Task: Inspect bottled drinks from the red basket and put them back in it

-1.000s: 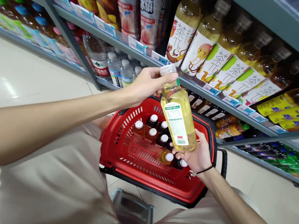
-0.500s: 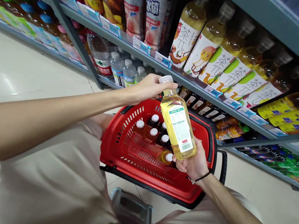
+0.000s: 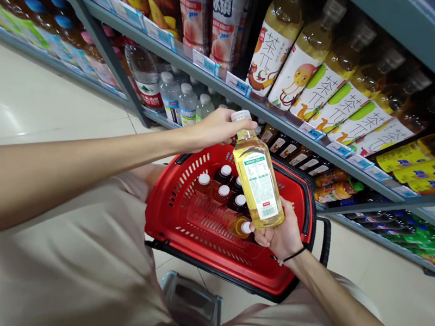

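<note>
A clear bottle of yellow drink (image 3: 257, 172) is tilted in both my hands above a red shopping basket (image 3: 185, 235). My left hand (image 3: 219, 129) is closed around its neck, just under the white cap. At the other end, my right hand (image 3: 283, 233) grips the base, with the fingers partly hidden beneath it. The white back label, with green print and a barcode, faces up at me. Inside the basket stand several white-capped bottles (image 3: 223, 192) with dark and reddish drinks. One amber bottle (image 3: 241, 226) lies near my right hand.
Beyond the basket rises a shelf (image 3: 282, 119) with rows of tea bottles (image 3: 275, 45), peach drink bottles (image 3: 226, 15) and price tags. Water bottles (image 3: 169, 95) stand on the lower level. A grey plastic object (image 3: 191, 299) sits on the floor between my legs.
Both hands keep the same hold on the bottle, which has shifted very slightly. The view has moved a little against the shelf.
</note>
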A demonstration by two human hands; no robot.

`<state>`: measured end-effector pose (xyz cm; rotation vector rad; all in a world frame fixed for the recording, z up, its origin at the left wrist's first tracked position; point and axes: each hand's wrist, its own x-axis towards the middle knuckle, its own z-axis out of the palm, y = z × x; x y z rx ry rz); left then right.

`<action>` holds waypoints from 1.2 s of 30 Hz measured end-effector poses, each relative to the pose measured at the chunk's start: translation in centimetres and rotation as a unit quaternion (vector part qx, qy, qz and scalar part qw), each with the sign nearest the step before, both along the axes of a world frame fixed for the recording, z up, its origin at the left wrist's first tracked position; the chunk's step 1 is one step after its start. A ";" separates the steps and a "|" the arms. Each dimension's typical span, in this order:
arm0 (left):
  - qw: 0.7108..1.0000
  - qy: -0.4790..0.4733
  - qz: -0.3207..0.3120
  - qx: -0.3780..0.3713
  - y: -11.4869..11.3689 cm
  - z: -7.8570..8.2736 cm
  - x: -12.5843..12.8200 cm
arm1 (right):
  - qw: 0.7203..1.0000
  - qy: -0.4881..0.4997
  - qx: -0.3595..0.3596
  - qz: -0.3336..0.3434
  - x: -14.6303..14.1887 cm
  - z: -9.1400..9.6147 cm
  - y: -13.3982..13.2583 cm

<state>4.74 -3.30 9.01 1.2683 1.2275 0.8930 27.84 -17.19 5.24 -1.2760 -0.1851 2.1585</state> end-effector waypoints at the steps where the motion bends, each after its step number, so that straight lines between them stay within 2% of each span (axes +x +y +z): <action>1: 1.000 -0.002 -0.001 -0.002 0.0 0.0 0.0 | 1.000 -0.002 -0.001 0.001 0.0 0.0 0.0; 10: 1.000 0.014 -0.002 -0.010 -0.1 -0.3 -0.1 | 1.000 0.017 0.011 0.007 0.5 -0.7 -0.2; 24: 1.000 0.025 -0.001 0.002 -0.2 -0.4 -0.1 | 1.000 0.020 0.006 0.012 0.4 -0.6 -0.3; 36: 1.000 0.022 0.003 -0.004 -0.4 0.0 0.1 | 0.999 0.027 0.008 0.016 0.3 -0.7 -0.4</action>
